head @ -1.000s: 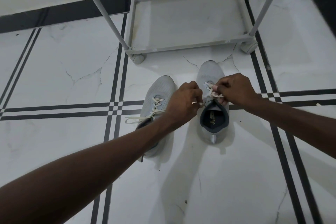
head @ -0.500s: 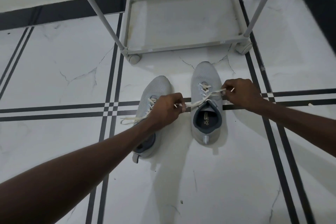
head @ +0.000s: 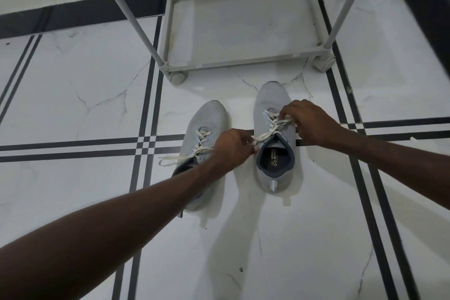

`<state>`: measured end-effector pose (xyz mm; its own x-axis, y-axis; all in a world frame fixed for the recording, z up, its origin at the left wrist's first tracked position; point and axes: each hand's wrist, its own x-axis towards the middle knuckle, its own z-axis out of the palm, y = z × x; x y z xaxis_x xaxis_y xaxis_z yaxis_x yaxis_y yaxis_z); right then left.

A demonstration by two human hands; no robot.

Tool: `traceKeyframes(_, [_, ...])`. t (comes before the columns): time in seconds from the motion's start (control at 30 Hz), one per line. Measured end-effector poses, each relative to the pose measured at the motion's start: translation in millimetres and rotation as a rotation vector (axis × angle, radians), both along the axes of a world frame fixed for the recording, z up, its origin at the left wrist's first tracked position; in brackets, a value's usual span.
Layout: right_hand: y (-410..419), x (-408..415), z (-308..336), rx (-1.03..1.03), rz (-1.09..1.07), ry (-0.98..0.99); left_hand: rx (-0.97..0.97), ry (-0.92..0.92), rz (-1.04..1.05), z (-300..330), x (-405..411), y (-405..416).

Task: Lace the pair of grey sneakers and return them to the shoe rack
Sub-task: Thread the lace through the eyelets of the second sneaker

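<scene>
Two grey sneakers stand side by side on the tiled floor, toes toward the shoe rack (head: 243,62). The right sneaker (head: 271,97) has a dark lining and a white lace (head: 267,133) stretched across its tongue. My left hand (head: 231,148) pinches one end of that lace at the shoe's left side. My right hand (head: 309,122) grips the other end over the eyelets on the shoe's right side. The left sneaker (head: 204,122) is partly hidden under my left forearm, and its loose white lace (head: 175,159) trails off to the left.
The rack is a grey metal frame on small wheels (head: 177,78), its bottom shelf just beyond the shoe toes. The floor (head: 73,105) is white marble tile with black stripe lines. A black skirting band (head: 85,12) runs along the wall behind.
The hands first pulled apart, drawing the lace taut sideways across the right sneaker. Now they have come back closer to the shoe, and the right hand sits over the eyelets.
</scene>
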<state>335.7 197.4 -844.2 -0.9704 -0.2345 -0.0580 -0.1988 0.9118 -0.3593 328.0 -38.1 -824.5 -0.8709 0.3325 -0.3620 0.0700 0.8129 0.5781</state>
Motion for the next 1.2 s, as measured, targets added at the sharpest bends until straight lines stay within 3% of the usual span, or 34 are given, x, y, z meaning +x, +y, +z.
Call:
traceKeyframes(0.2, [-3, -12, 4, -0.085, -0.014, -0.036, 0.001, -0.042, 0.066, -2, -1, 4])
traceKeyframes(0.43, [0, -8, 11, -0.104, -0.016, -0.113, 0.026, -0.06, -0.076, 1, -8, 5])
traceKeyframes(0.57, [1, -11, 14, 0.037, -0.01, -0.034, -0.164, 0.255, -0.376, -2, -17, -2])
traceKeyframes(0.67, [3, -6, 12, 0.238, 0.14, 0.05, -0.284, 0.363, -0.52, 2, -15, -4])
traceKeyframes(0.77, [13, -1, 7, 0.307, 0.195, 0.065, -0.405, 0.43, -0.625, 11, -13, -6])
traceKeyframes(0.97, [19, -3, 1, 0.36, 0.144, 0.013, -0.4, 0.343, -0.714, 16, -13, -15])
traceKeyframes(1.2, [24, 9, -1, 0.412, 0.27, 0.114, -0.39, 0.283, -0.724, 21, -5, -17])
